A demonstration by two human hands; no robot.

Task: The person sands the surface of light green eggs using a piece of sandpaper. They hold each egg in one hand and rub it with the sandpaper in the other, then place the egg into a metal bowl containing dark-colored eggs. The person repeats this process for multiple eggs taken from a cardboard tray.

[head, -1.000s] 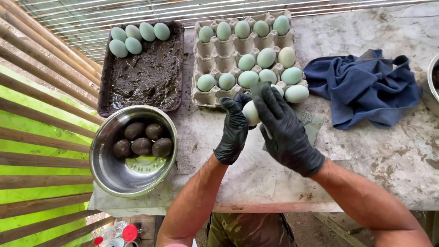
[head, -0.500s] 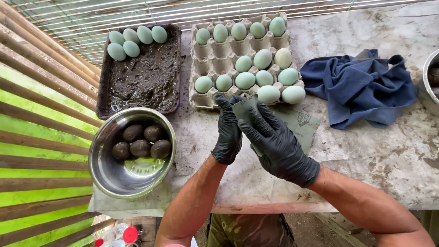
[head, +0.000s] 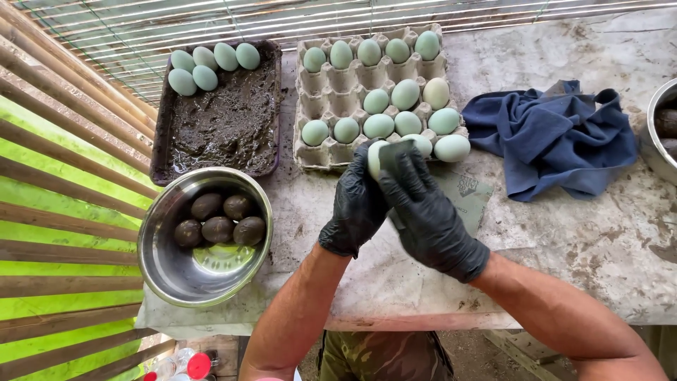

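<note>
Your left hand [head: 358,204], black-gloved, sits dead centre with fingers curled shut around a pale egg [head: 376,156]; only the egg's top shows above the glove. Your right hand [head: 423,208], also gloved, is pressed against it from 3 o'clock, fingers folded over a grey-green abrasive sheet [head: 399,152] held onto the egg's side. Both hands are touching each other, just off the near edge of the egg carton [head: 331,152] at 12 o'clock, which holds pale blue-green eggs in several cups. A second grey-green sheet [head: 467,199] lies flat on the table [head: 564,247] at 3 o'clock, partly under your right hand. Blue cloth [head: 557,137] bunched at 2 o'clock. Dark tray of mud [head: 226,116] at 10 o'clock with six clean eggs along its far end. Steel bowl [head: 169,282] at 9 o'clock holding five mud-coated eggs [head: 218,219]. Another bowl's rim [head: 652,152] at the right edge.
</note>
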